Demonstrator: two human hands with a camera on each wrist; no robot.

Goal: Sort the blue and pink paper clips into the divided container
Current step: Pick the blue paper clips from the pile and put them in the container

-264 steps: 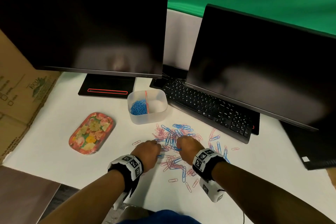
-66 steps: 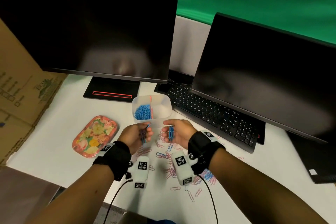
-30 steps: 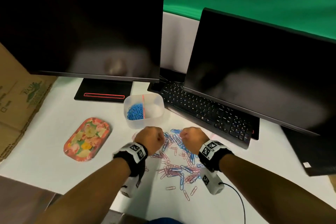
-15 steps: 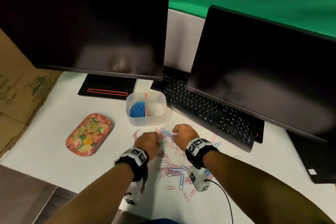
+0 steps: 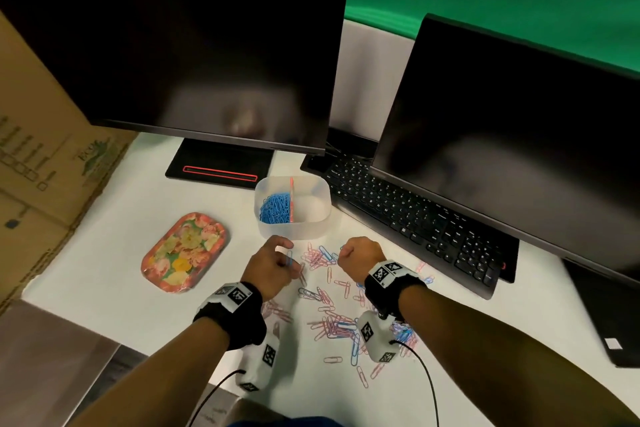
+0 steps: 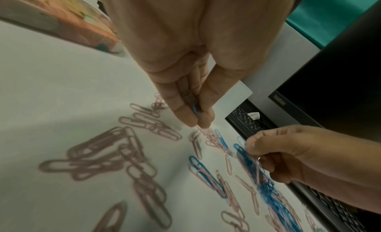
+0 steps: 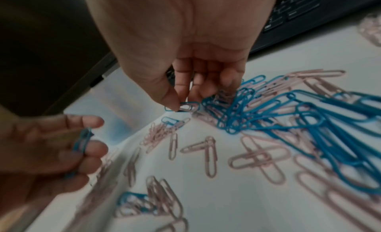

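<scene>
Blue and pink paper clips lie scattered on the white desk in front of me. The translucent divided container stands behind them, with blue clips in its left compartment and a pink divider. My left hand hovers just left of the pile and pinches a blue clip between thumb and fingers. My right hand reaches down at the pile's far edge, its thumb and fingertips pinching a blue clip that lies at the table.
A floral tray lies to the left. A black keyboard runs along the right, under the right monitor. The left monitor's stand sits behind the container. A cardboard box borders the desk's left side.
Both hands came back from the container down to the pile. In the last half second the left hand moved up and forward with a blue clip; the right hand stayed at the pile's far edge.
</scene>
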